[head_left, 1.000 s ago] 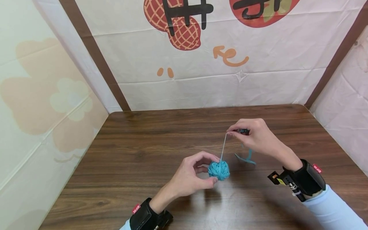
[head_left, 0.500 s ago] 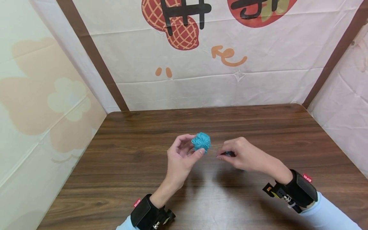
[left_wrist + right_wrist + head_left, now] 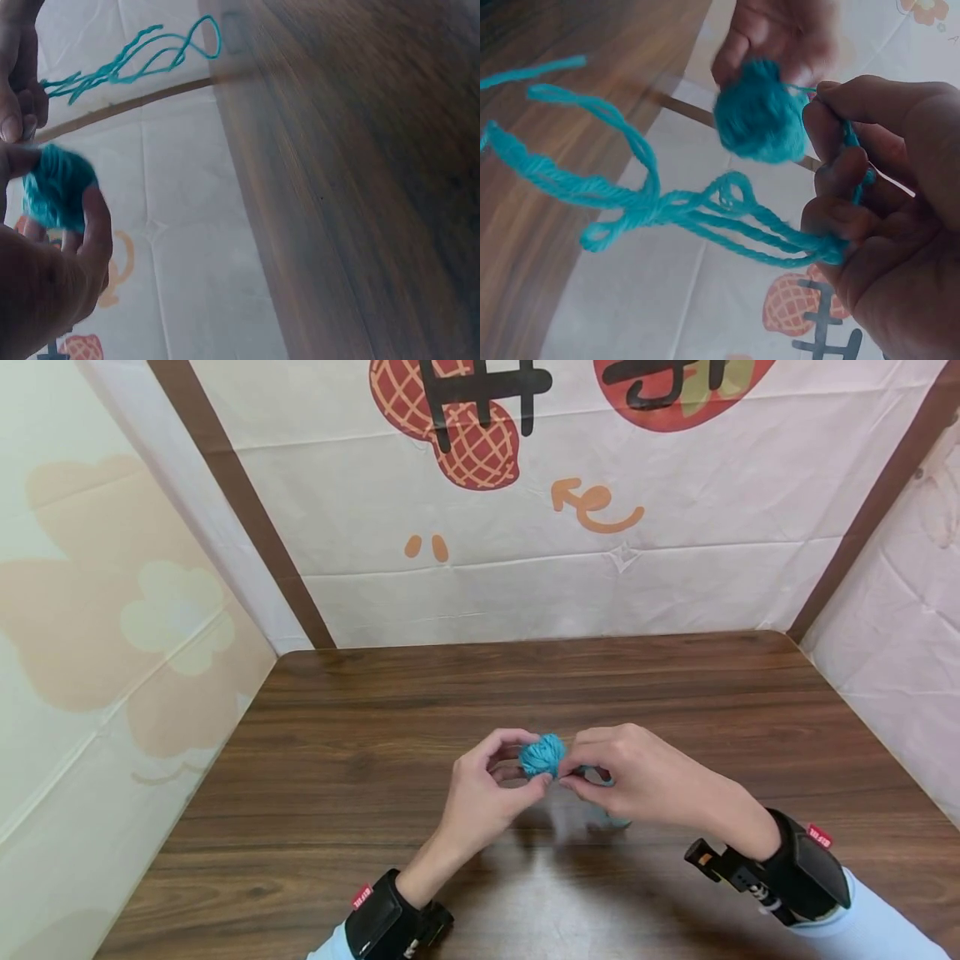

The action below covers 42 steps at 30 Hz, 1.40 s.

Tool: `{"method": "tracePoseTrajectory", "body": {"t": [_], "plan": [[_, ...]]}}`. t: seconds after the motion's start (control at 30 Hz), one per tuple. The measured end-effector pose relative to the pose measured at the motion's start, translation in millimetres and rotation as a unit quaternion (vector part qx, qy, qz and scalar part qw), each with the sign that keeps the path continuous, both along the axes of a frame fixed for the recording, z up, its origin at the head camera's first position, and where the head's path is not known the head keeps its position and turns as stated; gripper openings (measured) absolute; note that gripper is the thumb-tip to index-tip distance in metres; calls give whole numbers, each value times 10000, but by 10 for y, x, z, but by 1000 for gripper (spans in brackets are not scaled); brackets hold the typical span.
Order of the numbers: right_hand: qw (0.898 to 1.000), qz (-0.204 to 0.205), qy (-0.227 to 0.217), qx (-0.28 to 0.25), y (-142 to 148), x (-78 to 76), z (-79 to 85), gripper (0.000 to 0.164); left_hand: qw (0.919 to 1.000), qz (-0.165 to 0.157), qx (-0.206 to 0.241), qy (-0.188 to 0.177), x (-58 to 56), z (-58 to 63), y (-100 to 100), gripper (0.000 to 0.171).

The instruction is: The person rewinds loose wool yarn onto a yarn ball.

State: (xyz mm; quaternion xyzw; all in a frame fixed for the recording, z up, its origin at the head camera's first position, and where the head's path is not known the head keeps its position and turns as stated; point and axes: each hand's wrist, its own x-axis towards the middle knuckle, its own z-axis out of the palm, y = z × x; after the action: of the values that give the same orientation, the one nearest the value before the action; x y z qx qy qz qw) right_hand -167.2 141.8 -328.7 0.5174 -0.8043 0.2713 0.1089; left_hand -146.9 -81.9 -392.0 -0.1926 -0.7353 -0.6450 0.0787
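Observation:
My left hand grips a small turquoise ball of yarn between fingers and thumb, held above the table. Close at its right, my right hand pinches the strand that runs from the ball between thumb and index finger. In the right wrist view that strand stretches taut from the ball to the fingertips. More yarn passes through the curled fingers of the right hand and dangles below in loose, tangled loops. These hanging loops also show in the left wrist view.
Beneath both hands lies a dark wooden table. A white printed cloth hangs behind its far edge, with further cloth panels at the left and right. Each wrist wears a black camera strap.
The left hand lifted the ball up and left, then brought it back slightly down and right. The right hand came down and left, so the strand between the hands is much shorter.

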Motion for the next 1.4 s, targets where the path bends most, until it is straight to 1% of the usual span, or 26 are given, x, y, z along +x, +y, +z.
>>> {"method": "tracePoseTrajectory", "body": {"t": [0.1, 0.17, 0.23, 0.43, 0.5, 0.67, 0.9, 1.07, 1.3, 1.4], "plan": [[9997, -48, 214, -76, 33, -11, 31, 19, 9990, -352, -262, -65, 22, 15, -2, 40], [9994, -41, 331, -124, 49, -28, 38, 20, 9979, -509, -383, -144, 33, 29, -2, 39], [9991, -10, 399, -174, 60, -48, 42, 20, 9968, -613, -481, -204, 40, 39, -4, 39], [9992, 20, 275, -293, 85, -111, 53, 20, 9942, -835, -623, -275, 50, 30, -15, 37], [9989, -3, 304, -365, 91, -139, 52, 20, 9932, -923, -650, -283, 55, 24, -17, 37], [9972, -37, 436, -599, 109, -209, 52, 25, 9912, -1074, -734, -258, 65, 17, -21, 38], [9959, -93, 455, -782, 144, -299, 56, 28, 9889, -1197, -825, -306, 91, 28, -23, 38], [9945, -223, 497, -894, 160, -363, 62, 26, 9875, -1309, -827, -303, 105, 33, -20, 38], [9940, -494, 460, -866, 193, -430, 39, 25, 9861, -1455, -690, -399, 115, 33, -20, 39], [9937, -528, 417, -898, 207, -461, 24, 26, 9848, -1554, -642, -442, 121, 37, -23, 40]]}}
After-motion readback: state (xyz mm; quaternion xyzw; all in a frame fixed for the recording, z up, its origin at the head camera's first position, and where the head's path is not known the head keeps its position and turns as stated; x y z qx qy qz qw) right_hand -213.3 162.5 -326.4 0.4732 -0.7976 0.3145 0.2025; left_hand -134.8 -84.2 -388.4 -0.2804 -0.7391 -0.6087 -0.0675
